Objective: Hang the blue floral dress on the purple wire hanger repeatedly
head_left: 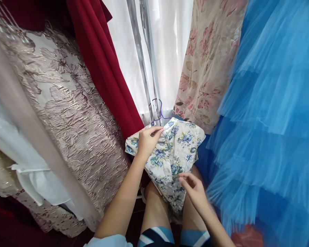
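Note:
A white short-sleeved blouse (184,140) with blue flowers and green leaves hangs in front of my legs on a thin purple hanger (161,109). The hanger's hook rises above the collar beside a metal pole. My left hand (149,139) is closed in a pinch at the blouse's neckline, just below the hanger. Lower down, my right hand (194,190) is in front of the blouse near its front opening. Its thumb and forefinger are pinched together, and what lies between them is too small to make out. The lower part of the blouse hangs between my knees.
Metal poles (140,44) stand before a white curtain (167,44). To the left hang a dark red garment (103,65) and a pinkish textured floral garment (74,113). On the right are a beige floral garment (203,68) and a large tiered blue tulle dress (270,113).

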`<state>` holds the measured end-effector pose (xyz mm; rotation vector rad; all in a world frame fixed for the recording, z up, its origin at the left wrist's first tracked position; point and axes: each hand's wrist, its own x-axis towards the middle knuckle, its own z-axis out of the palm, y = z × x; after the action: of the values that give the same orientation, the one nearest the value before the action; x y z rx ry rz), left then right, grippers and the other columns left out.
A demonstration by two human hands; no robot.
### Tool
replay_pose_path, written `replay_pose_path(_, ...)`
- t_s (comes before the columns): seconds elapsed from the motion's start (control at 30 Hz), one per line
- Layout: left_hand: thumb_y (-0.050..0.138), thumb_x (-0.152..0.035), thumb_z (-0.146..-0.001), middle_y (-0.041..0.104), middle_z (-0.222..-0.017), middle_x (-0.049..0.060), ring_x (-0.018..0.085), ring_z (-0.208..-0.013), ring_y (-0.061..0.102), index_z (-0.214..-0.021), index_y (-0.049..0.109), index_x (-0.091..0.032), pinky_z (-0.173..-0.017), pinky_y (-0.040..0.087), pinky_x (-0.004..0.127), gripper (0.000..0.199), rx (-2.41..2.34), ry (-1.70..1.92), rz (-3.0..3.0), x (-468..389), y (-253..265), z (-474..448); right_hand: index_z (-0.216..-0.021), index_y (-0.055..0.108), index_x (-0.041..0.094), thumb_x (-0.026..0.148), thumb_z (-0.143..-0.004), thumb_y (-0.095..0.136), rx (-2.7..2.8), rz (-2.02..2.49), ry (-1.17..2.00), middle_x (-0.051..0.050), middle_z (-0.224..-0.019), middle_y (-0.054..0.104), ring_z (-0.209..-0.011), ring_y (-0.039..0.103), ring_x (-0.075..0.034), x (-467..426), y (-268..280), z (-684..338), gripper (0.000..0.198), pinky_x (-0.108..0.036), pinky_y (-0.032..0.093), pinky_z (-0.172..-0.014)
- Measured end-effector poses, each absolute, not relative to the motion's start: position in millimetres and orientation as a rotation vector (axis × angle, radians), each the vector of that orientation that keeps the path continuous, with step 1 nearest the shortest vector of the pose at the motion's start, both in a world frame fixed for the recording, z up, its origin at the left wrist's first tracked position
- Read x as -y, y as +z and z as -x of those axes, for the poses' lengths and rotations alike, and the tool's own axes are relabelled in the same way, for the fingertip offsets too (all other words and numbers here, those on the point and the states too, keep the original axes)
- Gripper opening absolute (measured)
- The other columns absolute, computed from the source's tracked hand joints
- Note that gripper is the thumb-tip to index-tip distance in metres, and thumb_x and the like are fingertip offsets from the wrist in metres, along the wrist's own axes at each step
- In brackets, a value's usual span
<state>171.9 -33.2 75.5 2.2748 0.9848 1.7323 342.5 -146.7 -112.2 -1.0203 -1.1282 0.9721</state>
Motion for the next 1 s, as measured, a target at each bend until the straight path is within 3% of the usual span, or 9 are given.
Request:
replay_pose_path(0.1,0.068,-0.021,-0.088,0.079,-0.097,0.003,0.02,-0.088,0.074,-0.096,0.078,-0.021,-0.086,0.059,0.034,0.012,-0.972,1.665,-2.361,39,74,-168,-0.095,0.074,0.017,0.053,-0.087,0.068,1.211,0.909,1.015,-0.007,-0.079,0.071,-0.069,0.061,-0.021,128,-63,-340,0.037,-0.03,0.046,-0.061)
replay_pose_path(0.33,0.056,-0.006,-0.09,0.073,-0.119,0.005,0.021,-0.106,0.07,-0.122,0.066,-0.022,-0.095,0.056,0.035,0.038,-0.98,1.356,-2.711,55,77,-155,-0.083,0.071,0.019,0.051,-0.087,0.065,1.337,0.72,0.949,-0.003,-0.076,0.069,-0.063,0.058,-0.016,70,26,-313,0.033,-0.027,0.044,-0.056)
replay_pose_path(0.43,0.052,-0.006,-0.092,0.072,-0.119,0.005,0.021,-0.109,0.069,-0.121,0.064,-0.021,-0.097,0.054,0.036,0.035,-0.992,1.351,-2.749,58,76,-152,-0.074,0.067,0.018,0.048,-0.083,0.068,1.322,0.696,0.913,-0.002,-0.073,0.067,-0.066,0.059,-0.016,54,30,-304,0.031,-0.027,0.047,-0.062)
replay_pose_path(0.63,0.055,-0.009,-0.092,0.072,-0.107,0.006,0.021,-0.101,0.07,-0.131,0.054,-0.023,-0.089,0.054,0.032,0.041,-1.103,1.377,-2.665,59,75,-153,-0.077,0.068,0.018,0.042,-0.083,0.068,1.299,0.676,0.886,-0.004,-0.076,0.07,-0.074,0.064,-0.018,46,24,-302,0.026,-0.031,0.05,-0.075)
replay_pose_path(0.87,0.053,-0.008,-0.091,0.069,-0.108,0.006,0.022,-0.1,0.068,-0.123,0.055,-0.022,-0.092,0.05,0.035,0.035,-1.082,1.363,-2.758,62,80,-158,-0.091,0.056,0.022,0.038,-0.088,0.063,1.406,0.731,0.702,0.001,-0.073,0.063,-0.064,0.057,-0.016,49,26,-311,0.018,-0.027,0.044,-0.062)
replay_pose_path(1.0,0.054,-0.007,-0.09,0.069,-0.108,0.004,0.02,-0.099,0.067,-0.12,0.055,-0.022,-0.096,0.048,0.035,0.033,-1.091,1.364,-2.794,61,81,-159,-0.087,0.058,0.022,0.034,-0.093,0.055,1.543,0.701,0.657,-0.001,-0.072,0.066,-0.066,0.06,-0.017,54,26,-316,0.014,-0.029,0.045,-0.064)
